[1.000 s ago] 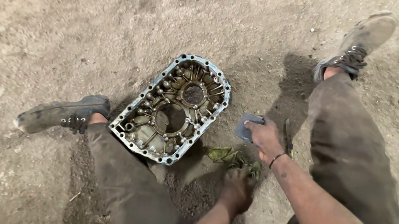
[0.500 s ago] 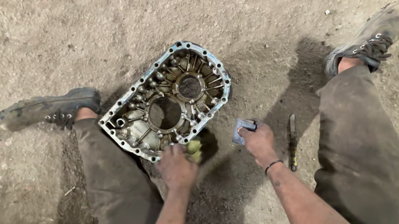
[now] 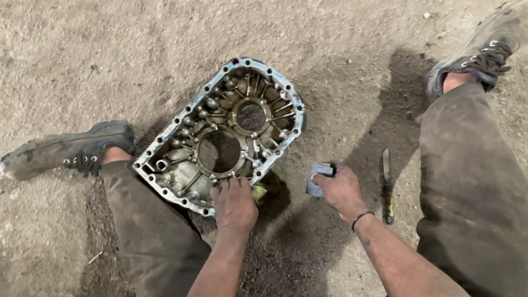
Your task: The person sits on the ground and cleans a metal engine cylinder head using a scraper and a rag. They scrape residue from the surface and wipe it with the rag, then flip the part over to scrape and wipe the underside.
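A grimy metal housing cover (image 3: 224, 132) with a blue-painted bolt rim lies open side up on the dirt between my legs. My left hand (image 3: 234, 204) rests on its near rim and clutches a yellow-green rag (image 3: 260, 192). My right hand (image 3: 340, 190) is on the ground just right of the cover. It holds a small grey rectangular piece (image 3: 317, 178) by its right edge.
A slim hand tool with a yellow-and-dark handle (image 3: 387, 188) lies on the dirt right of my right hand. My left boot (image 3: 66, 149) and right boot (image 3: 488, 46) flank the cover. My trousered legs frame the sandy ground.
My left hand has come forward with the rag from beside my right hand to the cover's near rim. My right hand has stayed on the grey piece. The view has shifted slightly.
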